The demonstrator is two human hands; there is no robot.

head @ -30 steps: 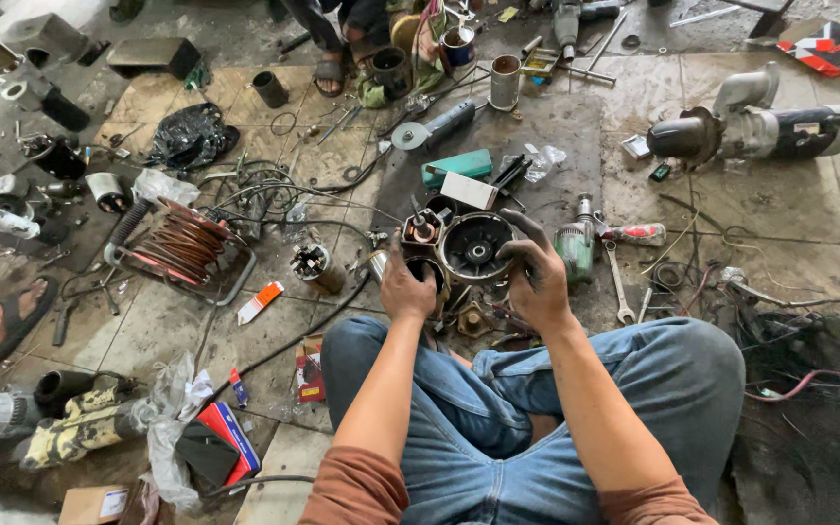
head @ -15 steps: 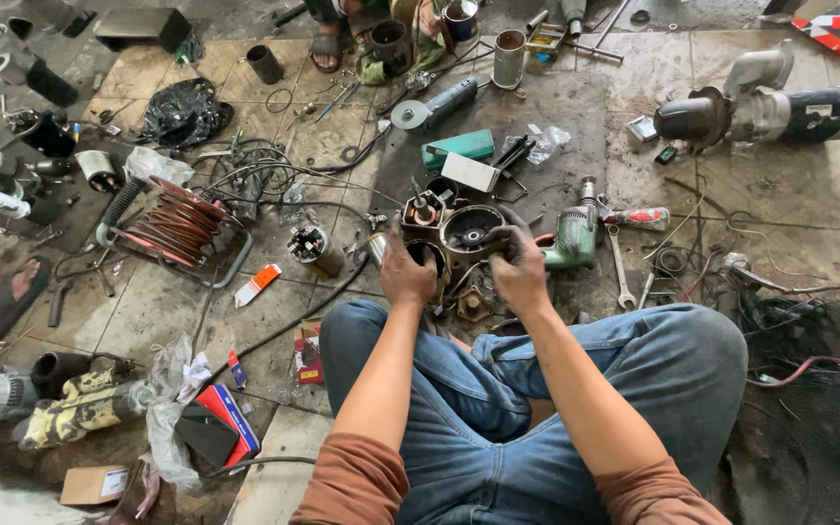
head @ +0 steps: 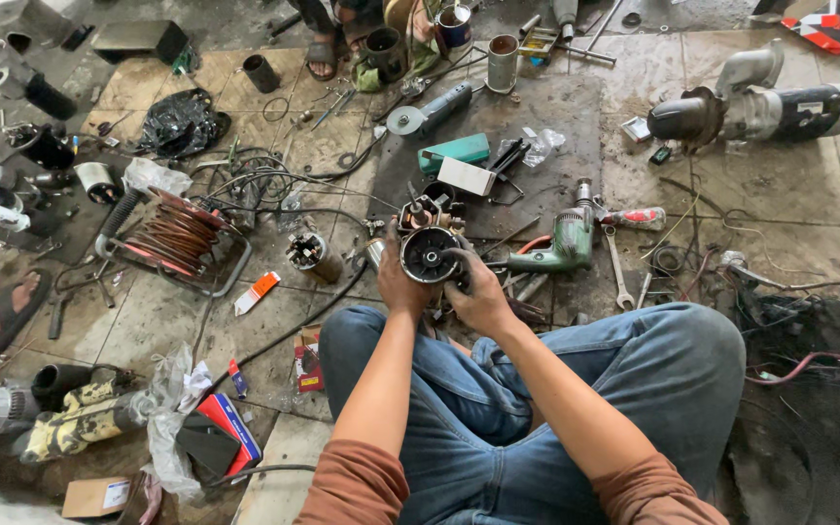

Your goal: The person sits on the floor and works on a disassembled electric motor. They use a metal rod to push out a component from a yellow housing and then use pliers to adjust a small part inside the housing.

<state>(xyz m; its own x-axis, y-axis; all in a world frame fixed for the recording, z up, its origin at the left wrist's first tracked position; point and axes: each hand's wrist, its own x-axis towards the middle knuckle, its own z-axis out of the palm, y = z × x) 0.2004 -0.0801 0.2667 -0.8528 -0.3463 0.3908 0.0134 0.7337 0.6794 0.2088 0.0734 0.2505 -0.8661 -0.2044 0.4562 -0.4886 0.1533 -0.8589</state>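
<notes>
I am sitting on a tiled workshop floor [head: 342, 146], looking down at my lap, with parts and tools scattered all around me. Going from left to right: far off to my left a wire frame wound with copper-coloured coils [head: 179, 238] is lying on the floor, and nearer to me a small armature [head: 309, 255] is standing just left of my hands.

My left hand [head: 396, 282] is wrapping around the left side of a round, dark motor housing [head: 428, 255], fingers curled and pressed against its rim. I am holding the housing just above the floor, in front of my knees, with its open face turned up toward me. My right hand [head: 478, 292] is gripping the right side, fingers bent over the edge; whether the fingertips are pinching some small part inside I cannot tell.

To do this well, I judge that I should be keeping the left hand steady as a clamp while the right does the fine work, and keeping the housing level so nothing loose is dropping out.

Just right of my hands a green power drill [head: 556, 248] is lying on a dark mat [head: 537, 107], with a spanner [head: 620, 274] beside it. Far right, a large grey motor body [head: 760, 102] is resting on the floor.
</notes>
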